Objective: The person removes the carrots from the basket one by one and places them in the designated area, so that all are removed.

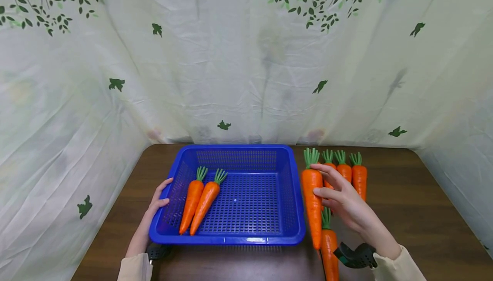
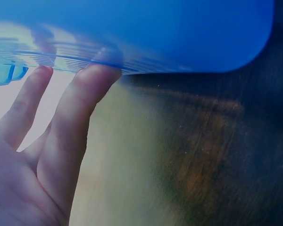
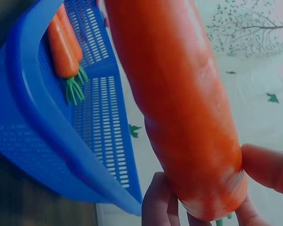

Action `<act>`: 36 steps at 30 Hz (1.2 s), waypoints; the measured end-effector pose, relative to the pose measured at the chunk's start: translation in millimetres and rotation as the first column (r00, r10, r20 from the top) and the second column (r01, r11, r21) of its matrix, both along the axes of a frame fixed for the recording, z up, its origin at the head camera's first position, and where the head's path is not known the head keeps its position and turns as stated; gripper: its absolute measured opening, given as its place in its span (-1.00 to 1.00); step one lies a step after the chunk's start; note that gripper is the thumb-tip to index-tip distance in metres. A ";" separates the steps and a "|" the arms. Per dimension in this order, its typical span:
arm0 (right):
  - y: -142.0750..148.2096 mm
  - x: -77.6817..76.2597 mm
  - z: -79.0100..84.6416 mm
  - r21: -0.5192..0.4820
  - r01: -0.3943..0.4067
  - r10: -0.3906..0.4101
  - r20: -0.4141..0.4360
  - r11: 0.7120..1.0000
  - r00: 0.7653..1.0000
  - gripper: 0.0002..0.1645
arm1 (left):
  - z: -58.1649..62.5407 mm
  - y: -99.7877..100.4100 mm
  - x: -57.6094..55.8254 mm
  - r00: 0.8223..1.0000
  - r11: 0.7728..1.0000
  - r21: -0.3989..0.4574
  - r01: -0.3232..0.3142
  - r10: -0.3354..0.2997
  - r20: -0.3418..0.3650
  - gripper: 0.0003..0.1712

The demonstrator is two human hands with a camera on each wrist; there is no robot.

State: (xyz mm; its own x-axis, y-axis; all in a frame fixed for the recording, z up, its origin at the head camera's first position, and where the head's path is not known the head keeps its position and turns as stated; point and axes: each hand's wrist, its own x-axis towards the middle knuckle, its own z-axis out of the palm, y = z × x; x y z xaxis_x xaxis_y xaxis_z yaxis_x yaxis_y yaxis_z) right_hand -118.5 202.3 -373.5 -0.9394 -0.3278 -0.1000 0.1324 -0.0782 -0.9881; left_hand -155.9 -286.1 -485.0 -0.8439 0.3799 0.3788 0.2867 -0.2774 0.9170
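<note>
My right hand (image 1: 352, 206) pinches an orange carrot (image 1: 313, 206) with a green stub top near its upper end, between thumb and fingers. In the right wrist view this carrot (image 3: 184, 108) hangs large in front of the basket (image 3: 42, 113). In the head view it hangs just right of the blue perforated basket (image 1: 227, 240). Two carrots, one left (image 1: 191, 204) and one right (image 1: 207, 201), lie side by side in the basket's left half. My left hand (image 1: 151, 214) touches the basket's left side; in the left wrist view its fingers (image 2: 66, 122) reach the outer wall fairly straight.
On the brown table (image 1: 416, 212), several more carrots (image 1: 359, 178) lie in a row behind my right hand. Another carrot (image 1: 329, 251) lies nearer the front edge. A pale curtain (image 1: 246, 71) with leaf prints stands behind the table and along both sides.
</note>
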 end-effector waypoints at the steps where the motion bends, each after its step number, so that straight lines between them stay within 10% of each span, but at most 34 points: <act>1: 1.1 0.4 -0.3 0.008 0.002 -0.002 0.000 1.000 1.000 -0.34 | 0.0 0.1 0.7 1.000 1.000 -0.001 -0.004 0.004 0.006 -0.17; 36: 34.2 18.4 -15.7 0.036 0.031 -0.031 0.001 0.999 1.000 -0.40 | -1.9 0.7 -1.4 0.999 1.000 0.011 0.001 -0.001 -0.043 -0.14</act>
State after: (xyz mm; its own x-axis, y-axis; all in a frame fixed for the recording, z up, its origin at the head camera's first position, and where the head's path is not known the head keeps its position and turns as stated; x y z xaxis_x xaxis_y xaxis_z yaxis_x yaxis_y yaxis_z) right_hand -100.1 236.5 -389.2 -0.9490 -0.2944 -0.1125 0.1318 -0.0464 -0.9902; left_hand -157.4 -285.4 -486.9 -0.8263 0.3765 0.4190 0.3255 -0.2880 0.9006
